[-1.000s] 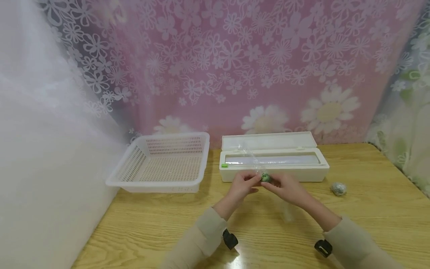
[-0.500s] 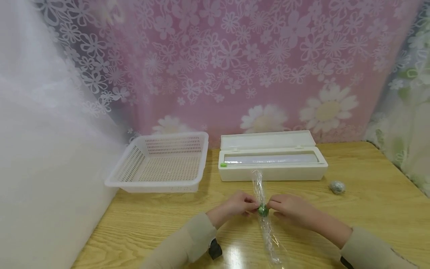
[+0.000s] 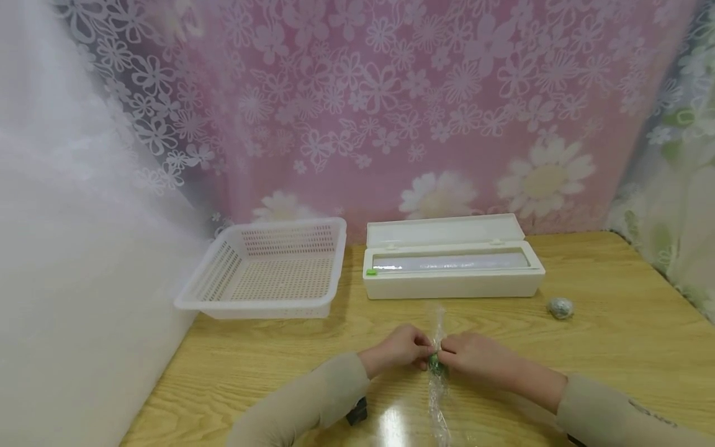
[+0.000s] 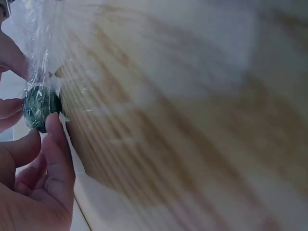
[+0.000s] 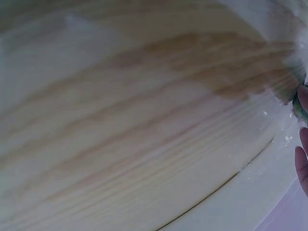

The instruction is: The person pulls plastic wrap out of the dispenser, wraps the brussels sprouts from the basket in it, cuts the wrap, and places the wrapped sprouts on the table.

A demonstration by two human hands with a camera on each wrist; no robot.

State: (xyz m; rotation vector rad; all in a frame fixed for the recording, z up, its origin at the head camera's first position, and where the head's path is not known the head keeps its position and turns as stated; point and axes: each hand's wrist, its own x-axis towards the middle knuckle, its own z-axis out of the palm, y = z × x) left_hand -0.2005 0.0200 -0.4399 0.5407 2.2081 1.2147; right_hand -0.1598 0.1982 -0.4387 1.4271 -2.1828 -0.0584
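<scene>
A small dark-green ball [image 3: 437,366] wrapped in clear plastic film sits low over the table, between the two hands. Twisted strands of the film [image 3: 438,406] run from it toward the near edge and the back. My left hand [image 3: 401,346] pinches the ball from its left side; in the left wrist view the thumb and fingers of that left hand [image 4: 45,180] meet at the lower end of the green ball [image 4: 41,108]. My right hand [image 3: 476,359] pinches it from the right with curled fingers. Only a few fingertips of the right hand [image 5: 302,161] show in the right wrist view.
Behind the hands stands a long white film dispenser [image 3: 452,285], lid raised, a film roll inside. A white slotted basket [image 3: 262,305] is on the left. To the right lies a silvery wrapped ball [image 3: 560,308] on the wooden table [image 3: 614,347].
Both hands have come down from in front of the dispenser toward the near side, bringing the ball with them. The film now hangs in narrow strands; over the last half second the hands shifted slightly.
</scene>
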